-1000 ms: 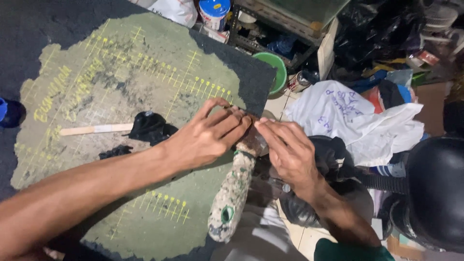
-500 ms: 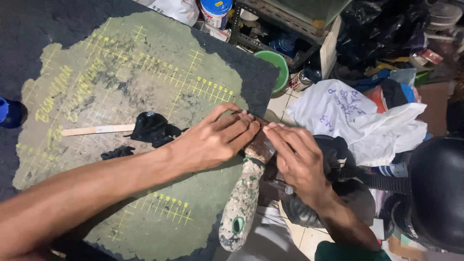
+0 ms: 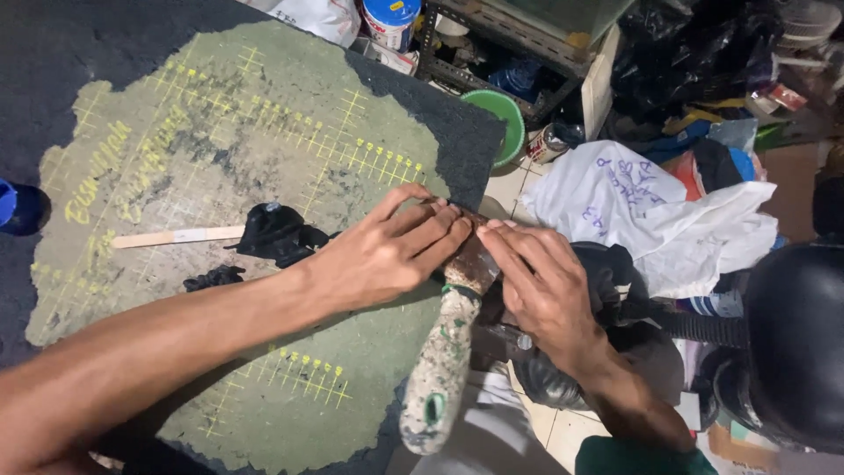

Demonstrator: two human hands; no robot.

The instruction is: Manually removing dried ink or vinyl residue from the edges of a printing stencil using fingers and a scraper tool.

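We press our left hand and right hand flat on the tool at the mat edge; we should push evenly, fingers together

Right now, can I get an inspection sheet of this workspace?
Surface: worn green cutting mat with yellow grid marks, on a dark table.
Job's things: paint-spattered tool handle hanging over the mat's edge; its head is hidden under the fingers.
Clutter: wooden stick, black rag.
Grips: left hand and right hand both pressed on the tool's head.
Cables: nothing seen.
Surroundings: white plastic bag, green bowl, black helmet, crowded shelf.
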